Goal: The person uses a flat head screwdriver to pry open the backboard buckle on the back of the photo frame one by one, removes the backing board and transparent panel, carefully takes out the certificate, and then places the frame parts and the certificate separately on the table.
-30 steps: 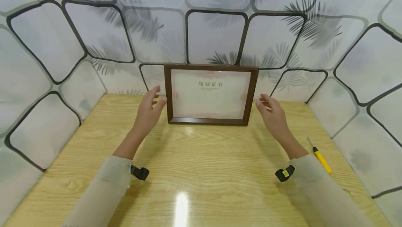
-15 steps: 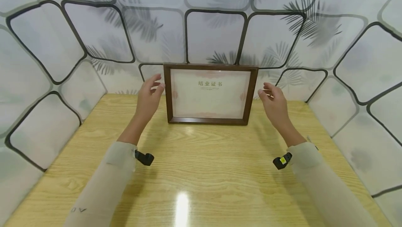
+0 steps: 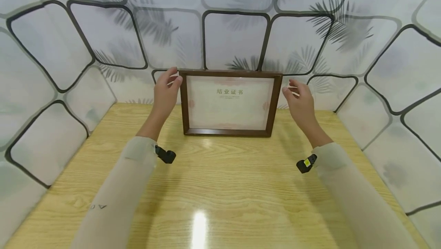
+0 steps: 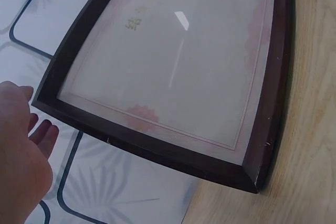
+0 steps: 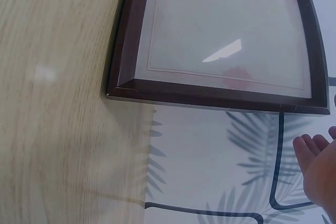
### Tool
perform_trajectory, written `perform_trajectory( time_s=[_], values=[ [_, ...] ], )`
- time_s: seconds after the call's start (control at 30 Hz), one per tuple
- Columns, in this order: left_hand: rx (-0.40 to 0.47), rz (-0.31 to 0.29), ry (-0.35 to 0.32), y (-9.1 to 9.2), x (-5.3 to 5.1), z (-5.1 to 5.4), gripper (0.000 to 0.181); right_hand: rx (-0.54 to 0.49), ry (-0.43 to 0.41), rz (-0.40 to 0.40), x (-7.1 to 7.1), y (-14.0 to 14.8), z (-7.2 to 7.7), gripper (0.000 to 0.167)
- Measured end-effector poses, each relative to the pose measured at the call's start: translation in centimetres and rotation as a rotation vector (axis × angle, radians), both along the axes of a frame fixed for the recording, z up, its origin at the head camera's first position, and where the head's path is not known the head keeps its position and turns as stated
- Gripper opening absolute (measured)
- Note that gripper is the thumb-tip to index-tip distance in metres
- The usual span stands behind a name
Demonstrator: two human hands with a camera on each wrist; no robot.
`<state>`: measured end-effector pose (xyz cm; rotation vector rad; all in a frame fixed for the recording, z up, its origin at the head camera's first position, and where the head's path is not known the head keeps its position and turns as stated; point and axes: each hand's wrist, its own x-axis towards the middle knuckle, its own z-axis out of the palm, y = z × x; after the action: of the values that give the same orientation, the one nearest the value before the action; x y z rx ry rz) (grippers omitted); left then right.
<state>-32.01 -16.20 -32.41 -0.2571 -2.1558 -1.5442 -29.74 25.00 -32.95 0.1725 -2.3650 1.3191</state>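
A dark brown picture frame (image 3: 225, 132) with a printed certificate (image 3: 230, 111) behind its pane stands near the back wall, at the far side of the table. My left hand (image 3: 166, 92) is beside its upper left corner, fingers loosely bent with nothing in them. In the left wrist view that thumb is close to the frame's corner (image 4: 44, 95); whether it touches I cannot tell. To the right of the frame's right side hovers my right hand (image 3: 300, 101), relaxed and holding nothing. The right wrist view shows a gap between those fingers (image 5: 307, 148) and the frame's edge (image 5: 220, 98).
The wood-grain table (image 3: 220, 180) reaches back to a wall (image 3: 237, 38) patterned with dark outlines and leaves. Similar panels enclose the left and right sides. A small black camera (image 3: 166, 154) is on the left wrist, another camera (image 3: 306, 164) on the right.
Both hands have risen along the frame's sides, from about mid-height toward its upper corners. The frame has stayed put. A yellow-handled screwdriver at the right is now covered by the right sleeve.
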Motion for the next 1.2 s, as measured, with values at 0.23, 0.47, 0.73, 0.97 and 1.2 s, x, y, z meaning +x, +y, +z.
perform_trajectory(
  time_s=[0.23, 0.47, 0.73, 0.97, 1.2],
  values=[
    [0.066, 0.034, -0.003, 0.0, -1.4, 0.2, 0.042, -0.02, -0.018, 0.004, -1.3, -0.3, 0.4, 0.056],
    [0.089, 0.037, -0.026, -0.2, -2.1, 0.6, 0.04, -0.022, -0.029, -0.001, -2.4, -0.9, 1.3, 0.058],
    [0.094, 0.049, -0.054, -0.2, -2.4, 0.9, 0.038, -0.024, -0.026, -0.004, -3.4, -1.8, 1.8, 0.052],
    [0.127, 0.049, -0.085, 0.3, -2.3, 0.9, 0.038, -0.027, -0.009, -0.046, -3.6, -1.8, 1.8, 0.046],
    [0.145, 0.043, -0.084, 0.3, -1.9, 1.0, 0.038, -0.035, -0.009, -0.067, -3.2, -1.7, 1.8, 0.046]
  ],
)
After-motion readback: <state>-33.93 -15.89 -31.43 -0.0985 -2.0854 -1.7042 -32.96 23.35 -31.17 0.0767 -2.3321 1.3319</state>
